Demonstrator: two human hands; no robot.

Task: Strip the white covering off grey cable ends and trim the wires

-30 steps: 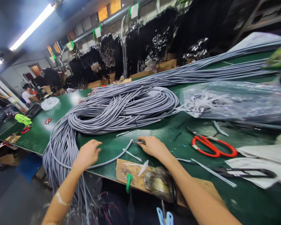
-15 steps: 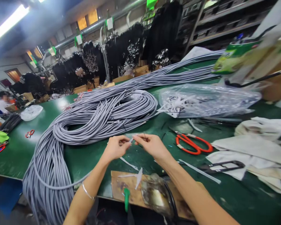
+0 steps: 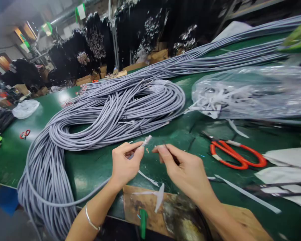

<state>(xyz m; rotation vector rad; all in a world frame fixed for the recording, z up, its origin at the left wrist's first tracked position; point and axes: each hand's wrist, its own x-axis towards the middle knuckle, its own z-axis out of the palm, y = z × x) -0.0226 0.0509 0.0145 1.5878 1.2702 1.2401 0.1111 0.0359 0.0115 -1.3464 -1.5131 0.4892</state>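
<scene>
Lit moderately across the worktop (image 3: 90, 167), glaring pale at its far left; sinks into near-black among the hanging bundles (image 3: 127, 31); blurs the plastic bag (image 3: 256, 92) toward the right.

Grey cables (image 3: 105, 120) sprawled across the green table (image 3: 90, 165), looping at its middle! Out right lay a clear plastic bag (image 3: 253, 93), red-handled scissors (image 3: 233, 153) nearer, pale cloth (image 3: 288, 158) beside them; a wooden board (image 3: 131, 202) sat at the near edge, small scissors (image 3: 27, 133) left.

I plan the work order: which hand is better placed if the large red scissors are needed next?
Probably the right hand: it is nearer the scissors, while the left hand pinches a grey cable's end.
</scene>
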